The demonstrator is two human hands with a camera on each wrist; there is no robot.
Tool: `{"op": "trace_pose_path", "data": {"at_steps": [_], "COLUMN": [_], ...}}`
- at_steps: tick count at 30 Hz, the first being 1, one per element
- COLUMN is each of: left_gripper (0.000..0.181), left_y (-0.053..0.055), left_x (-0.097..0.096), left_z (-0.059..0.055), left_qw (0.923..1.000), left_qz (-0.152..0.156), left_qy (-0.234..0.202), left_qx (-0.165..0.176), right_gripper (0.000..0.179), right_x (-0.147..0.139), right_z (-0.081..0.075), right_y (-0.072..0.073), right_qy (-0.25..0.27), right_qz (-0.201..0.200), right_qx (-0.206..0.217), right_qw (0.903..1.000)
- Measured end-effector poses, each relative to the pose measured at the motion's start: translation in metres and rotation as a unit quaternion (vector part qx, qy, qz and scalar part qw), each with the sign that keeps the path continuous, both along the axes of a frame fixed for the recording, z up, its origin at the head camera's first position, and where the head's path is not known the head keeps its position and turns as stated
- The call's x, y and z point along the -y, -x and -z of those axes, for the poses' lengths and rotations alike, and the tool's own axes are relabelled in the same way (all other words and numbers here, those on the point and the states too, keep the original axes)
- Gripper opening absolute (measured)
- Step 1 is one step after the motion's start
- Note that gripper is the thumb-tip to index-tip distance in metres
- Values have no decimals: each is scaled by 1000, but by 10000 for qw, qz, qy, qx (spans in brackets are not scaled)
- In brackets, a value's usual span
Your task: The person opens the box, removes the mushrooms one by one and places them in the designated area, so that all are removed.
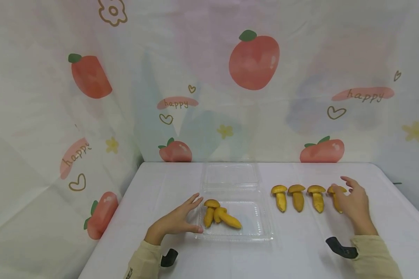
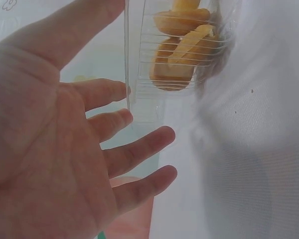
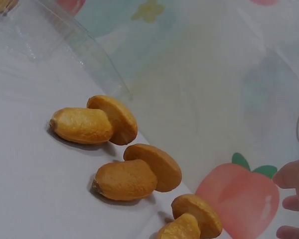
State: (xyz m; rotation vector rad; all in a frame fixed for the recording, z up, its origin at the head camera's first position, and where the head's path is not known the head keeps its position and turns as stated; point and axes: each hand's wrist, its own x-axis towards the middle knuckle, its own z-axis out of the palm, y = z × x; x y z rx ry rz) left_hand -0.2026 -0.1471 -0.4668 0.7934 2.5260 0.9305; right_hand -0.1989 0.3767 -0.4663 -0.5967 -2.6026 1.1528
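Note:
A clear plastic box (image 1: 270, 237) lies with its lid open behind it. Two yellow-brown mushrooms (image 1: 231, 221) sit in its left part. At the box's left side is my left hand (image 1: 176, 221), fingers extended and spread, thumb by the near corner. The left wrist view shows its fingertips (image 2: 123, 115) at the box's rim. My right hand (image 1: 355, 203) hovers around the rightmost mushroom (image 1: 336, 199) of a row, thumb and index finger apart. Its fingers partly hide that mushroom. In the right wrist view only fingertips (image 3: 289, 177) appear, at the right edge.
Other mushrooms of the row, a left one (image 1: 280, 199), a middle one (image 1: 297, 198) and another (image 1: 317, 199), lie right of the box, caps away from me. The clear lid (image 1: 231, 176) lies flat towards the back. A printed cloth backdrop (image 1: 209, 77) stands behind the white table (image 1: 293, 255).

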Motion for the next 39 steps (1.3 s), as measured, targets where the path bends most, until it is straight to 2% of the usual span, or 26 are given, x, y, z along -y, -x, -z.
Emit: {"op": "trace_pose_path", "data": {"at_steps": [16, 24, 31, 36, 39], "left_gripper": [105, 107, 107, 106, 106], "left_y": [-1, 0, -1, 0, 0], "left_x": [3, 4, 3, 2, 2], "left_z": [1, 0, -1, -1, -2], "left_qw": [9999, 9998, 9998, 9998, 9999], "left_qz": [84, 155, 113, 76, 79], "left_qy": [44, 65, 6, 16, 21], "left_qx": [35, 47, 140, 165, 132], "right_gripper": [55, 58, 54, 52, 49], "right_x": [40, 64, 88, 103, 113], "right_z": [-11, -18, -20, -19, -18], "right_y": [-4, -6, -11, -10, -11], "right_qy": [-431, -481, -796, -721, -747], "right_qz": [-858, -1228, -1616, -1884, -2047], "right_qx": [-697, -648, -945, -966, -1143], "right_qw": [9929, 9891, 9791, 9747, 9692]}}
